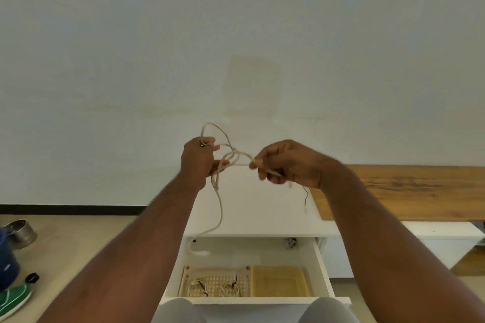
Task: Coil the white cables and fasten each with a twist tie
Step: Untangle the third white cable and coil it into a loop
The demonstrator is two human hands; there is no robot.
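Nearest the viewer, two pale-clad knees (183, 309) frame the front edge of an open white drawer (321, 265). Inside it, a perforated tray (187, 274) on the left holds two coiled white cables (231, 289), each bound by a dark twist tie (235, 280); a yellowish tray (279, 282) sits just beside it on the right. Farther back in the drawer lies the plug end of a loose white cable (220, 207), which rises over the white table (262, 207) top to both hands. A thin dark twist tie (306, 198) hangs below the right hand, above the table; how it is held cannot be told. The left hand (198, 158) grips several loops of the cable, fingers curled round them, with one loop arching above the knuckles. The right hand (286, 162) pinches a strand of the same cable between thumb and fingers, drawn out sideways from the loops. On the floor at far left lie a green shoe (13, 299), a blue object (6, 257) and a metal tin (22, 231). To the right, a wooden board (420, 191) runs along the plain wall (236, 34) behind.
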